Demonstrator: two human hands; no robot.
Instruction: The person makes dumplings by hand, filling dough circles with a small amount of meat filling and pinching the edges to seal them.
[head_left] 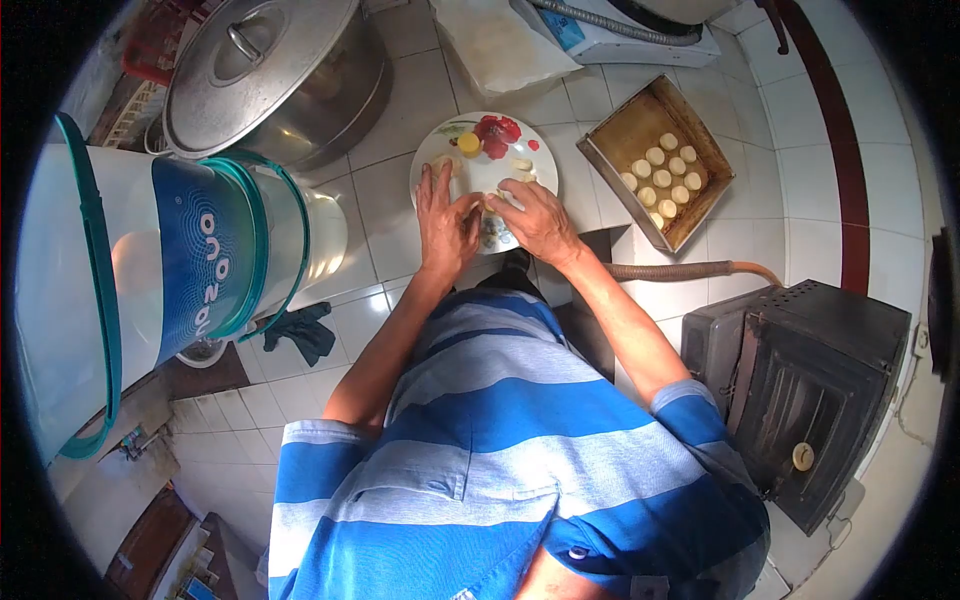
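Observation:
Over a white plate (430, 150) with a painted red flower, my left hand (447, 222) and my right hand (535, 215) meet at a small pale piece of dough (490, 198). The fingers of my left hand point forward, with its thumb against the piece. My right hand's thumb and fingers pinch the same piece from the other side. Much of it is hidden by the fingers. Near the flower lies a round yellow lump (469, 144). Small pale dough pieces (521, 165) rest at the plate's right side.
To the right, a square metal pan (710, 145) holds several pale round dough pieces (661, 178). A black oven (815, 390) stands at lower right, with a hose (670, 271) nearby. A lidded pot (280, 90) and a large white bucket (130, 260) stand left.

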